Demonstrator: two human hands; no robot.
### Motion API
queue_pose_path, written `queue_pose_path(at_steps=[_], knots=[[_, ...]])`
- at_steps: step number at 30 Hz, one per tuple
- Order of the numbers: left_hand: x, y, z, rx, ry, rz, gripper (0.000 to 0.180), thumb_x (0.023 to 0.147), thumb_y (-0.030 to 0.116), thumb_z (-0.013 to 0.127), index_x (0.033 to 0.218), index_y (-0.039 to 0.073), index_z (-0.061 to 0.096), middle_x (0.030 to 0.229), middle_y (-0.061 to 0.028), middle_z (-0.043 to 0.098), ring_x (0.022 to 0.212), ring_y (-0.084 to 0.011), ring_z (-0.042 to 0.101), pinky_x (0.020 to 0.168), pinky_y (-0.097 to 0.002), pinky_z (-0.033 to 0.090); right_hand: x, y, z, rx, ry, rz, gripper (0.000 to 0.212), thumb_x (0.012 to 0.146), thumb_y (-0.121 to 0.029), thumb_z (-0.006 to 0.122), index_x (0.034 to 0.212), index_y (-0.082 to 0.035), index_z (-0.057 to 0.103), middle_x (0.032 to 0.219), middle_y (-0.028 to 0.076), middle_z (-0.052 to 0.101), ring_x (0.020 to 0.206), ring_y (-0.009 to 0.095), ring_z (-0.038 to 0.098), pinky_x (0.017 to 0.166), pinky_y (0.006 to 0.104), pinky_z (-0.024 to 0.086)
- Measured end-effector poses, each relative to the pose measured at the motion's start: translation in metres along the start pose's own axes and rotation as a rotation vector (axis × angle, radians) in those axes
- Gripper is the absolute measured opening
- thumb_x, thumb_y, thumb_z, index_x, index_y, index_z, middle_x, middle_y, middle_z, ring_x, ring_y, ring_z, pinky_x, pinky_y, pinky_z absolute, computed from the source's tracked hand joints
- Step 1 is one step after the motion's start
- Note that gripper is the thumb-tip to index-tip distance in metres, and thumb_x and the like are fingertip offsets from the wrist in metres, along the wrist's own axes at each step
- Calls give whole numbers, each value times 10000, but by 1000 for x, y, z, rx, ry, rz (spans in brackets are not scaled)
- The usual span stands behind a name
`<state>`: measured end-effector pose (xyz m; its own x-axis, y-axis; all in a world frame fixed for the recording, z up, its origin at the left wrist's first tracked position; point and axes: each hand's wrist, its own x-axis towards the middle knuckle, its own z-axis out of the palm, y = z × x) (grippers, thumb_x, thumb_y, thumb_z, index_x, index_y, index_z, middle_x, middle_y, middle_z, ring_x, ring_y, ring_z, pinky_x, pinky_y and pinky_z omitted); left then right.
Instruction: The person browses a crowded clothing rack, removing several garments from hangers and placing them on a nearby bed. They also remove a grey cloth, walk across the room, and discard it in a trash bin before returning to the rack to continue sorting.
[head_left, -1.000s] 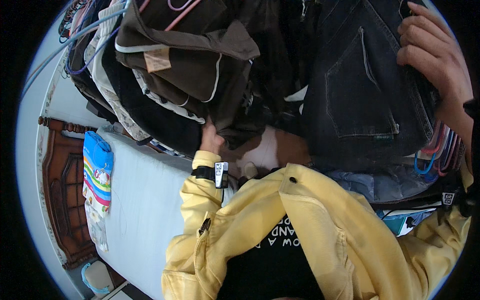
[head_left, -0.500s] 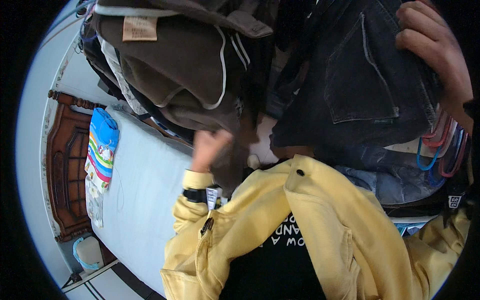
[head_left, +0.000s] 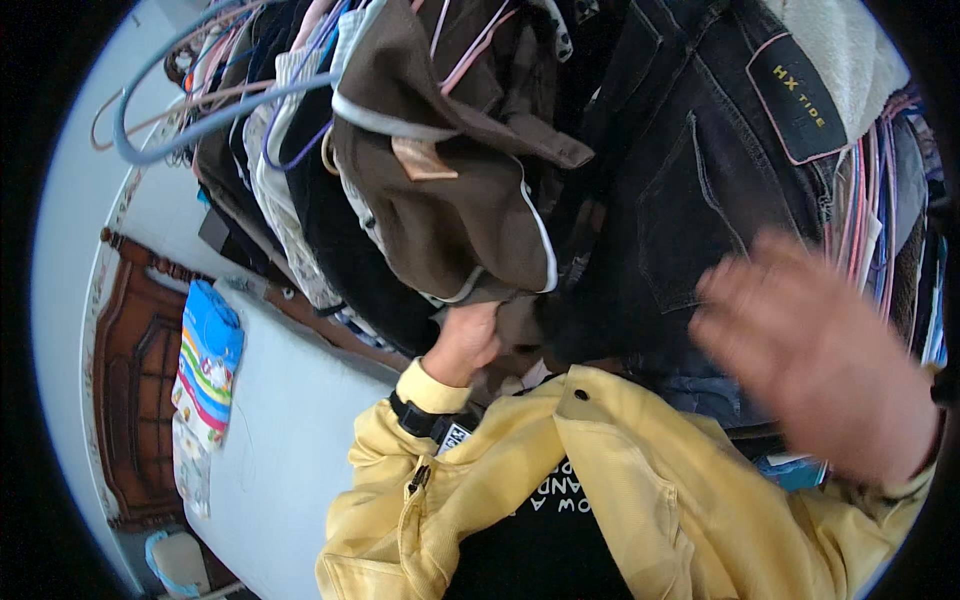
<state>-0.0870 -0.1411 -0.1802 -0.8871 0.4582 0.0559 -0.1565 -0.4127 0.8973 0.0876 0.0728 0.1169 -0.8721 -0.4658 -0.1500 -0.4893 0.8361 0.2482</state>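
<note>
At the top middle hangs a brown garment [head_left: 440, 225] with white piping and a pale inner label. My left hand [head_left: 463, 345] is closed at its lower edge, with the fabric hiding part of the fingers. Beside it on the right hang black jeans [head_left: 660, 190] with a stitched pocket and a dark patch at the waist. In front of their pocket is my right hand [head_left: 790, 340], blurred, its fingers stretched out and holding nothing. Whether it touches the denim I cannot tell.
A blue plastic hanger [head_left: 135, 150] juts out at upper left beside more hung clothes [head_left: 285, 190]. Several hangers [head_left: 880, 220] are packed at the right. A bed [head_left: 270, 420] with a carved wooden headboard [head_left: 140, 370] and a colourful pillow [head_left: 208, 350] lies at left.
My right hand has let go of the jeans' upper edge and come down in front of them. My left hand has shifted right with the brown garment. More hangers and the waist patch now show.
</note>
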Motion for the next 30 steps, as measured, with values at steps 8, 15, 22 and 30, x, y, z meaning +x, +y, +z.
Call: queue_pose_path(at_steps=[8, 15, 22, 30], knots=[[13, 13, 37, 81, -481, -71, 476, 1014, 142, 527, 1456, -22, 457, 1385, -184, 558, 1279, -300, 540, 1109, -399, 432, 109, -72, 131, 501, 561, 99, 452, 815, -224, 727, 1171, 35, 627, 1192, 159, 594, 1132, 350, 584, 968, 392, 513], [-9, 5, -13, 740, -474, 213, 505, 979, 99, 522, 1463, -21, 444, 1384, -157, 536, 1288, -246, 532, 1094, -353, 438, 148, -95, 165, 474, 595, -21, 255, 824, -202, 736, 980, -39, 617, 995, 130, 590, 956, 333, 608, 825, 402, 539], [-17, 14, -49, 452, -437, 121, 428, 1029, 78, 468, 1457, 80, 457, 1283, -94, 569, 1196, -171, 567, 1028, -303, 483, 182, -109, 147, 466, 961, -142, 186, 764, -146, 660, 908, -39, 611, 930, 106, 559, 930, 289, 582, 918, 391, 505], [-12, 28, -42, 242, -237, -44, 453, 993, 205, 577, 1426, 108, 481, 1326, -110, 559, 1243, -259, 547, 1091, -378, 430, 186, -98, 136, 478, 974, -208, 177, 764, -151, 633, 903, -42, 646, 956, 72, 587, 969, 254, 564, 887, 327, 488]])
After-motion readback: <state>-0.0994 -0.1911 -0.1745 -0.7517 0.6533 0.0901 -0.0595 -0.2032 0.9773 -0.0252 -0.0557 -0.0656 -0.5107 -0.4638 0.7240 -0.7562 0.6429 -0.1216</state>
